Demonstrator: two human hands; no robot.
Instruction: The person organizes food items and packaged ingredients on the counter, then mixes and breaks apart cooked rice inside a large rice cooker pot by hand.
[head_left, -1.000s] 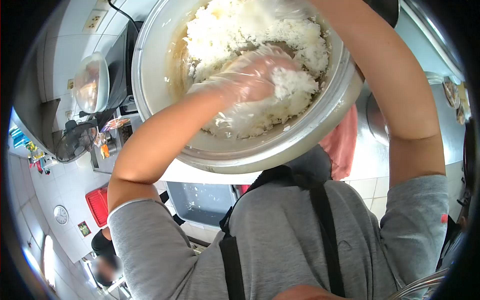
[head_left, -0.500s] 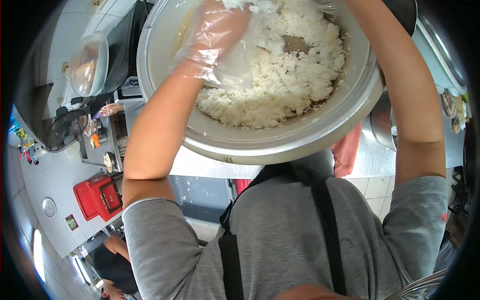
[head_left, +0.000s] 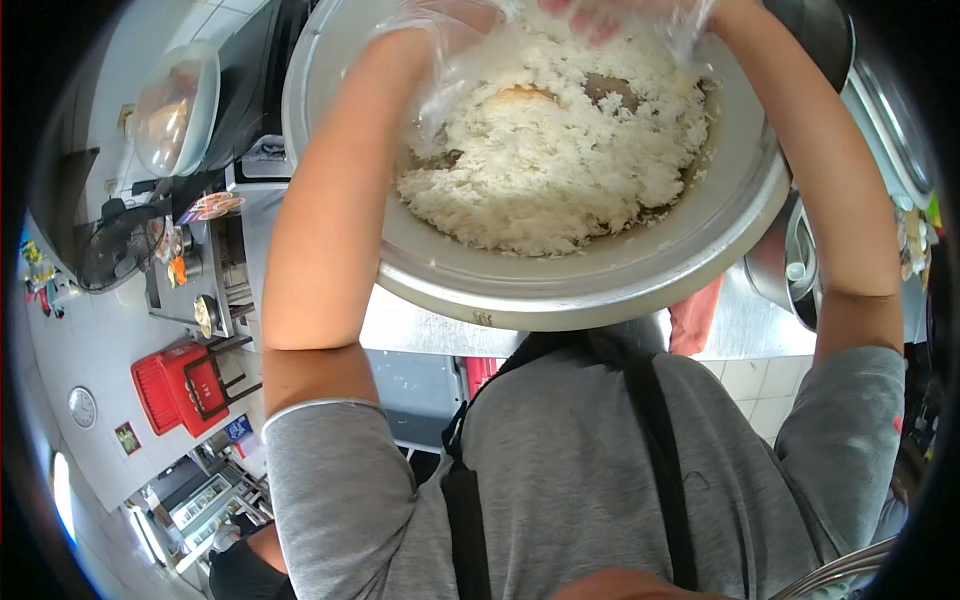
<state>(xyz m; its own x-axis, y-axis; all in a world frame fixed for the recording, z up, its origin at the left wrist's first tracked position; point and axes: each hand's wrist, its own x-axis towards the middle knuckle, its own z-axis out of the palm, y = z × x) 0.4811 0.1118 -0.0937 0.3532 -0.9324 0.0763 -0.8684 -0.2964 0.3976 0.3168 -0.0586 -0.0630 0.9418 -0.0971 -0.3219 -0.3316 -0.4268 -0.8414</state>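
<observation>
White cooked rice (head_left: 560, 170) lies heaped in a wide, pale, metal-rimmed basin (head_left: 590, 290). Brownish patches show through gaps in the rice. My left hand (head_left: 455, 20), in a clear plastic glove, reaches over the left part of the rice at the top edge; its fingers are cut off and blurred. From the right comes my right hand (head_left: 650, 20), also in clear plastic, with pinkish fingertips smeared by motion over the far rice. Whether either hand holds rice cannot be made out.
The basin stands on a steel table (head_left: 430, 335). A reddish cloth (head_left: 693, 318) hangs at its front edge, and a metal pot (head_left: 785, 265) stands on the right. Behind on the left are a red crate (head_left: 180, 388), a fan (head_left: 122, 250) and another person (head_left: 245, 570).
My left hand has moved up, toward the top edge. My right hand has come into view over the rice. More rice shows at the left, and the basin appears slightly farther right.
</observation>
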